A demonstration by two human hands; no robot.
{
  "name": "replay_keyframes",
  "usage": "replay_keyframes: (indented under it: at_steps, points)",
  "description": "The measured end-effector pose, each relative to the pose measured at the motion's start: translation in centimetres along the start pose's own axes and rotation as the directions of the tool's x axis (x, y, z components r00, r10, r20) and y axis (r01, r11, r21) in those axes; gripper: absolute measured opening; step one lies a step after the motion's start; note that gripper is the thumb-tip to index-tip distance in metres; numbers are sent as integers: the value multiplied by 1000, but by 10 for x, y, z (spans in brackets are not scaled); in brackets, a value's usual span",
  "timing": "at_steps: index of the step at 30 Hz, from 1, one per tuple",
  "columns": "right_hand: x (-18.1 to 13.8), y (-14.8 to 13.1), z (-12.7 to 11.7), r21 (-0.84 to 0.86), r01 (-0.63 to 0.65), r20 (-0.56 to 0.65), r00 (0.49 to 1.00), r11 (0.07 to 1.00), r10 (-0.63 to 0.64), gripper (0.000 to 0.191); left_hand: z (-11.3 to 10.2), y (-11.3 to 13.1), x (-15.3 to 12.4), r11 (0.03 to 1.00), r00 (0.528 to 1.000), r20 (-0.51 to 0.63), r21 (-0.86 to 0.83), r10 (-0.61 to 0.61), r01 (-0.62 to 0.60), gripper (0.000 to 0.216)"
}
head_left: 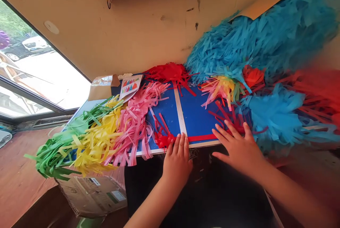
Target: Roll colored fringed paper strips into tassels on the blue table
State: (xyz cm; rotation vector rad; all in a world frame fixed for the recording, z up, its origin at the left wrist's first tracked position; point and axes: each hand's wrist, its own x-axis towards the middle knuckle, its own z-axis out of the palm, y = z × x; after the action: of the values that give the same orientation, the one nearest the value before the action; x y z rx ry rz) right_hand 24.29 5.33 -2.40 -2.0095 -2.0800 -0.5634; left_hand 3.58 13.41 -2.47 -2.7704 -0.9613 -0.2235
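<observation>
A narrow red paper strip (202, 138) lies along the near edge of the blue table (166, 109). At its left end sits a small bunch of red fringe (162, 140). My left hand (177, 159) rests flat beside that bunch, fingers together and stretched out over the strip's left part. Fingers spread, my right hand (240, 146) is over the strip's right part, next to dark red fringe (233, 120). Whether its fingertips touch the paper I cannot tell. Neither hand grips anything.
Green (57, 153), yellow (98, 139) and pink fringe (135, 121) hang over the table's left side. Blue fringe (255, 40) is heaped at the back right. A printed card (130, 85) and a brown box (102, 87) stand back left. Below is a cardboard carton (91, 194).
</observation>
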Motion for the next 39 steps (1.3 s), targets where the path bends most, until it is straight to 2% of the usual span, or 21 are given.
replay_keyframes:
  at_steps: [4,8,12,15,17,20,24,27,31,35,39]
  points:
    - [11,-15,-11,13,-68,-106,992,998,69,50,2,-2,3,999,999,-40,31,-9,10,45]
    - [18,-33,5,151,116,-236,969,982,-78,26,-1,-6,2,998,994,-102,52,25,-19,40]
    - [17,-31,24,205,209,-345,930,956,-129,21,-7,-5,1,997,980,-194,76,39,-25,36]
    - [16,-27,27,215,248,-383,911,945,-152,18,-8,0,10,997,967,-247,60,54,-40,25]
    - [16,-24,27,209,283,-397,899,936,-183,17,-8,4,19,994,963,-245,43,109,-101,17]
    - [17,-22,27,212,327,-418,882,921,-217,18,-8,4,31,976,961,-171,42,219,-215,6]
    - [15,-20,26,240,356,-440,869,903,-225,18,-10,-3,31,952,943,-138,12,304,-306,4]
    - [17,-20,22,315,340,-428,884,886,-187,17,-10,-8,28,944,937,-136,-21,323,-328,3]
    - [20,-18,17,436,237,-340,936,868,-84,17,-8,-12,26,952,950,-126,-73,287,-297,0]
    - [22,-13,13,452,116,-223,975,884,-15,21,-5,-18,23,955,954,-137,-96,267,-281,3]
    - [23,-7,7,422,48,-113,994,905,0,22,-5,-26,19,959,959,-144,-115,243,-260,6]
